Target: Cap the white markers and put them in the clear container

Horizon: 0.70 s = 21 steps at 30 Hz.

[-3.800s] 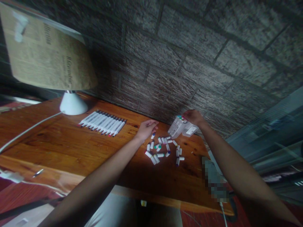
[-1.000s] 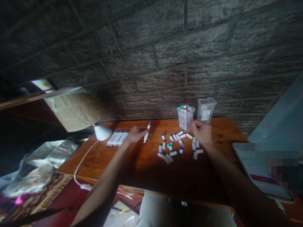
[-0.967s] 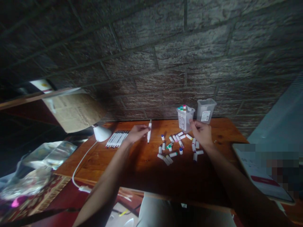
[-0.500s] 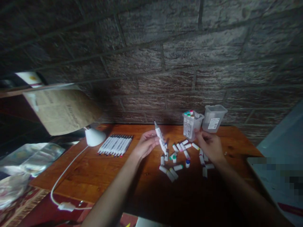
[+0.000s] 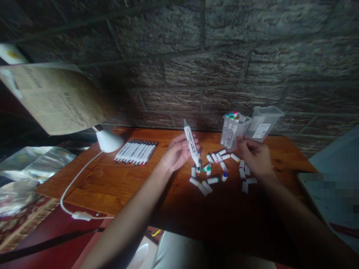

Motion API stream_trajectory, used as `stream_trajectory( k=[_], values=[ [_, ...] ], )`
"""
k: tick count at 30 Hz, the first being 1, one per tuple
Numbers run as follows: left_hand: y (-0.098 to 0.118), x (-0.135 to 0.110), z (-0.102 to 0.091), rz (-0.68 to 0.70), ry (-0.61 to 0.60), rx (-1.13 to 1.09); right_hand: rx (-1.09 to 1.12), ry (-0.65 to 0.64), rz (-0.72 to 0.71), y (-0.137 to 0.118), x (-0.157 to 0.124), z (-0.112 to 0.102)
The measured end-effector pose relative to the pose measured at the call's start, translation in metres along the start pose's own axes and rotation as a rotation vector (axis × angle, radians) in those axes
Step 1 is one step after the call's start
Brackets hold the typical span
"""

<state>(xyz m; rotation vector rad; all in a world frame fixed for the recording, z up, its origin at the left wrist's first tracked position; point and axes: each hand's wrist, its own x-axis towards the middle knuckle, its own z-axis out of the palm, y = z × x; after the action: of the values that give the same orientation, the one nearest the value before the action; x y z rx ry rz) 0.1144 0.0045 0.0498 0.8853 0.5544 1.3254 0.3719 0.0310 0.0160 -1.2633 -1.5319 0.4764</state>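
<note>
My left hand (image 5: 179, 152) is closed around a white marker (image 5: 191, 141), held tilted with both tips bare; the lower tip looks dark green. Beneath it, several loose white caps (image 5: 208, 171) with coloured ends lie scattered over the wooden table. My right hand (image 5: 256, 154) is at the lower right side of a clear plastic container (image 5: 231, 144) that holds caps with red, blue and green ends. Its thumb and fingers are curled together; whatever may be between them is hidden.
To the left, a row of uncapped white markers (image 5: 136, 152) lies side by side. A lamp with a white base (image 5: 109, 141) and a newsprint shade (image 5: 58, 99) stands beyond it. Another clear container (image 5: 267, 121) sits at the back right, against the brick wall (image 5: 182, 82).
The head view has shifted, so the table and lamp sit higher in the picture. The marker stays in my left hand, and my right hand remains beside the container.
</note>
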Motion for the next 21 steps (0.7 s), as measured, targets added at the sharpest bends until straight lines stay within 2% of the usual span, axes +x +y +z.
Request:
stream_trajectory(
  k=[11,21],
  values=[
    [0.001,0.001,0.000,-0.013,-0.032,-0.045,-0.027,-0.092,-0.016,-0.005,-0.005,0.002],
    [-0.007,0.003,-0.005,0.049,-0.140,-0.020,-0.052,-0.141,-0.036,-0.014,-0.007,0.001]
  ],
)
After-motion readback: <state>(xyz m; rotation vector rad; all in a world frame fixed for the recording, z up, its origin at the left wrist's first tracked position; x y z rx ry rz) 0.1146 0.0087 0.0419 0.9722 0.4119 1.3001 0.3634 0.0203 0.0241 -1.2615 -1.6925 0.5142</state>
